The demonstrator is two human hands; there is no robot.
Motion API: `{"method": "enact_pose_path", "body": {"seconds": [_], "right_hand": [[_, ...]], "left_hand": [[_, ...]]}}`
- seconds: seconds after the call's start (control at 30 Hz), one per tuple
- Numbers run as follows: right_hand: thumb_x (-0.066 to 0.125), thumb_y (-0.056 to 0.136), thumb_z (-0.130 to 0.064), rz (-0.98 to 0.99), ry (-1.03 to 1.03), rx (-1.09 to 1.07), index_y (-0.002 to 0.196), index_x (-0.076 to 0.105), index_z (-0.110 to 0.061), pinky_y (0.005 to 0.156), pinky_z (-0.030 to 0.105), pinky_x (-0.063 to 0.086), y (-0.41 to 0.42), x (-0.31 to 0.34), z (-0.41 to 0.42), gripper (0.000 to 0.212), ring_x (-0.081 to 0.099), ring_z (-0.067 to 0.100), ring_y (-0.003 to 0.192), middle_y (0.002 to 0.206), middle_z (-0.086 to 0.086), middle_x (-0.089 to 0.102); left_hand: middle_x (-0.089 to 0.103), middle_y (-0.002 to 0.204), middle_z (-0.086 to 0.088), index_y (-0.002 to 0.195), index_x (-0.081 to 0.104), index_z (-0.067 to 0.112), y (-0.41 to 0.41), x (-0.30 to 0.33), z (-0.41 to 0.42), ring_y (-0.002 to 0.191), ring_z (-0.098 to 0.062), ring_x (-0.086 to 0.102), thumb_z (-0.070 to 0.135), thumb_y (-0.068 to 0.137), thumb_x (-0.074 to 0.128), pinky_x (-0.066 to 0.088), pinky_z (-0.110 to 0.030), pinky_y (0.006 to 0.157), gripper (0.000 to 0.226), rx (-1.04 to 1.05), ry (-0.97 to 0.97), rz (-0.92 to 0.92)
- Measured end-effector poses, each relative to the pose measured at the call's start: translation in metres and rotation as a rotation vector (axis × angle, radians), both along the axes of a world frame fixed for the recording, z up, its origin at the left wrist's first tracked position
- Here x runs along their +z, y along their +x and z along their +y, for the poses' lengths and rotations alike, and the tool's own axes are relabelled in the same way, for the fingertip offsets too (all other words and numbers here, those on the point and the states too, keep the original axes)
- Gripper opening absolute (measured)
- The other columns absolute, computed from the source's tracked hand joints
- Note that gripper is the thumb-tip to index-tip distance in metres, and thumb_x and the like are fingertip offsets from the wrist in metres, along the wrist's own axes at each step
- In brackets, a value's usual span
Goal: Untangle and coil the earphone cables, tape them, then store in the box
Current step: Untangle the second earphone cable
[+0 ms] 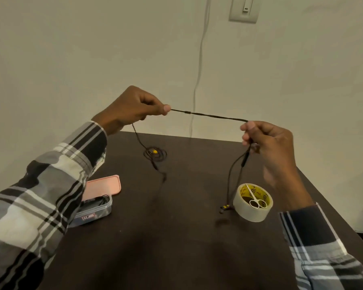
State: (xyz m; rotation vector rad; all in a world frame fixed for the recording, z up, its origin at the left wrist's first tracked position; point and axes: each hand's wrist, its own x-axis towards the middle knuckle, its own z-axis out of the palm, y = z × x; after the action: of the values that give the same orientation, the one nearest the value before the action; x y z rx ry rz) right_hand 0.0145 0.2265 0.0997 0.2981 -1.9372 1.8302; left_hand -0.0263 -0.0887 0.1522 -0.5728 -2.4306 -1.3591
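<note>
Sitting against a plain off-white wall is a dark brown wooden table point(176, 237), with a white wall switch plate point(244, 9) up top and a thin white cord point(199, 65) hanging down the wall behind it. Both hands are raised over the table and well apart: the left hand point(132, 108) pinches one end of a thin black earphone cable point(210, 115) and the right hand point(268, 143) pinches the other, so that bit is pulled pretty straight between them. From the left hand the cable drops to a loose coil on the table; from the right, two strands hang down to the earbuds beside a clear roll of packing tape point(252, 203) with small white scissors point(255, 200) inside it. Near-left sits a clear plastic box point(96, 210), more black cable inside, with its pink lid point(105, 186) lying behind.
</note>
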Motion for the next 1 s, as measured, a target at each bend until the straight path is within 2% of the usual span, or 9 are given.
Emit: {"method": "enact_pose_path", "body": {"seconds": [0.2,0.33,0.43,0.5,0.6,0.7,0.8,0.9,1.0], "right_hand": [[0.064,0.097,-0.022,-0.208,0.150,0.129,0.089,0.079,-0.018,0.051,0.017,0.047,0.008,-0.031,0.014,0.017,0.067,0.011,0.063,0.075,0.003,0.074],[0.065,0.096,-0.021,-0.282,0.288,0.094,0.093,0.078,-0.020,0.052,0.018,0.051,0.004,-0.042,0.007,0.013,0.070,0.008,0.070,0.081,0.001,0.078],[0.067,0.096,-0.019,-0.234,0.511,-0.034,0.111,0.075,-0.023,0.076,0.030,0.061,-0.004,-0.035,0.001,0.018,0.068,-0.002,0.086,0.096,-0.012,0.075],[0.064,0.097,-0.017,-0.159,0.551,-0.089,0.119,0.072,-0.025,0.092,0.041,0.059,-0.008,-0.022,-0.009,0.025,0.066,0.000,0.099,0.108,-0.018,0.070],[0.064,0.097,-0.028,0.005,0.503,-0.066,0.124,0.069,-0.027,0.092,0.043,0.059,-0.011,0.002,-0.036,0.027,0.066,-0.001,0.103,0.112,-0.021,0.067],[0.067,0.095,-0.038,0.075,0.501,0.039,0.127,0.068,-0.023,0.093,0.040,0.058,-0.014,0.019,-0.070,0.035,0.067,0.003,0.105,0.117,-0.010,0.072],[0.069,0.094,-0.029,0.093,0.515,0.052,0.114,0.075,-0.018,0.087,0.043,0.059,-0.018,0.026,-0.090,0.023,0.072,0.011,0.092,0.099,-0.002,0.077],[0.072,0.092,-0.020,0.078,0.460,0.040,0.094,0.079,-0.018,0.078,0.043,0.062,-0.021,0.025,-0.090,0.008,0.073,0.013,0.074,0.077,-0.002,0.076],[0.070,0.092,-0.016,0.064,0.411,0.016,0.084,0.077,-0.021,0.075,0.039,0.063,-0.023,0.023,-0.085,0.011,0.072,0.013,0.070,0.073,-0.001,0.075]], "left_hand": [[0.071,0.067,0.013,0.084,0.078,0.015,-0.002,-0.001,-0.013,0.047,-0.004,0.035,0.039,0.082,0.076,0.035,-0.010,0.048,0.024,0.044,0.114,0.057],[0.064,0.056,0.018,0.087,0.077,0.010,0.001,0.002,-0.001,0.044,-0.001,0.039,0.033,0.085,0.075,0.034,-0.008,0.047,0.023,0.014,0.099,0.083],[0.065,0.057,0.016,0.085,0.077,0.011,0.000,0.000,0.009,0.043,0.002,0.042,0.030,0.085,0.075,0.035,-0.007,0.048,0.019,-0.017,0.083,0.059],[0.065,0.060,0.007,0.083,0.078,0.011,-0.001,-0.002,0.016,0.045,0.002,0.042,0.031,0.083,0.077,0.037,-0.007,0.050,0.020,-0.027,0.076,0.046],[0.064,0.068,-0.011,0.082,0.078,0.009,-0.001,-0.007,0.027,0.047,0.000,0.042,0.031,0.083,0.077,0.037,-0.007,0.050,0.022,-0.057,0.034,0.038],[0.065,0.070,-0.020,0.084,0.078,0.008,0.001,-0.010,0.042,0.054,-0.008,0.043,0.032,0.085,0.075,0.035,-0.010,0.052,0.024,-0.095,-0.014,0.034],[0.064,0.059,-0.001,0.085,0.076,0.002,0.002,-0.012,0.050,0.051,0.000,0.047,0.025,0.092,0.068,0.036,-0.007,0.052,0.025,-0.123,-0.002,0.053],[0.046,0.058,-0.022,0.086,0.077,0.007,0.003,-0.016,0.044,0.049,-0.009,0.032,0.032,0.094,0.065,0.032,-0.014,0.049,0.028,-0.114,0.054,0.027],[0.035,0.056,-0.008,0.085,0.078,0.013,0.002,-0.022,0.039,0.052,-0.015,0.029,0.037,0.092,0.066,0.031,-0.018,0.050,0.028,-0.129,0.086,-0.029]]}}
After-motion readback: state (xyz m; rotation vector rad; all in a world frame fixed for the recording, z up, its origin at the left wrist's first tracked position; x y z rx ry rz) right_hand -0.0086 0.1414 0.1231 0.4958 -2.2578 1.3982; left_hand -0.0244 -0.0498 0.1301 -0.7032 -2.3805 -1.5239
